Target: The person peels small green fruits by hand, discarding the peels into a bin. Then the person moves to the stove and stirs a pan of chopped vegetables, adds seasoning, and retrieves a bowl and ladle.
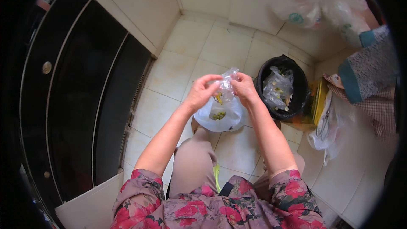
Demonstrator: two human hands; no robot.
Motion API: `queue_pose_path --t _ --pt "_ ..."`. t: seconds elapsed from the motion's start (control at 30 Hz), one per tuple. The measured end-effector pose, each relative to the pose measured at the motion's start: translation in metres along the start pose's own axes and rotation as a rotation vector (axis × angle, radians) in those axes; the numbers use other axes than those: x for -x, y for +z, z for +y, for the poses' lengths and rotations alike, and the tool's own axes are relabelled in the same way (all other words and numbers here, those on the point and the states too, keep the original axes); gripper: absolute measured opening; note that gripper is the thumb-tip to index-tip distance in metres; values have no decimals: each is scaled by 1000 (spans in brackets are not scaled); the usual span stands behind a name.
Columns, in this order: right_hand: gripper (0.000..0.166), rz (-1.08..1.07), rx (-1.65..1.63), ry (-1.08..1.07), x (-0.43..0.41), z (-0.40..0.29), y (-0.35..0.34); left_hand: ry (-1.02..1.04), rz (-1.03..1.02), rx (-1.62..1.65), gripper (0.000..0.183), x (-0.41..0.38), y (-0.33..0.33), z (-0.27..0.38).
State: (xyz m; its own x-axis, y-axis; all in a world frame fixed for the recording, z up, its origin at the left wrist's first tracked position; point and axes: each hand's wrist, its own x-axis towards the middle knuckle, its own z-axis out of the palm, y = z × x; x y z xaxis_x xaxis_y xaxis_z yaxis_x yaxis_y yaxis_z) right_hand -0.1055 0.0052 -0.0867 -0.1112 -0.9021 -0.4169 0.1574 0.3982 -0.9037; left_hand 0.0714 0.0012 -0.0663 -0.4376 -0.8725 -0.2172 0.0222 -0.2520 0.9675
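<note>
Both hands are raised over a white plastic bag that stands on the floor between the feet, with small green pieces visible in its mouth. Between my fingers is a clear plastic bag, crumpled at the top, with a yellow mark or piece low in it. My left hand touches its left side with thumb and forefinger, the other fingers loosely curled. My right hand pinches its right edge. What the clear bag holds cannot be made out.
A black bin holding clear plastic and scraps stands to the right on the tiled floor. Beside it are a yellow container, plastic bags and hanging cloths. A black-fronted appliance stands left; more bags hang upper right.
</note>
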Motion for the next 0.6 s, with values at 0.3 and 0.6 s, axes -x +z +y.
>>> queue_pose_path --t 0.3,0.6 --pt "17 30 -143 -155 110 -36 -71 -158 241 -478 44 35 -10 33" --pt "16 92 -180 -4 128 14 -113 -402 237 -1135 111 3 9 -43"
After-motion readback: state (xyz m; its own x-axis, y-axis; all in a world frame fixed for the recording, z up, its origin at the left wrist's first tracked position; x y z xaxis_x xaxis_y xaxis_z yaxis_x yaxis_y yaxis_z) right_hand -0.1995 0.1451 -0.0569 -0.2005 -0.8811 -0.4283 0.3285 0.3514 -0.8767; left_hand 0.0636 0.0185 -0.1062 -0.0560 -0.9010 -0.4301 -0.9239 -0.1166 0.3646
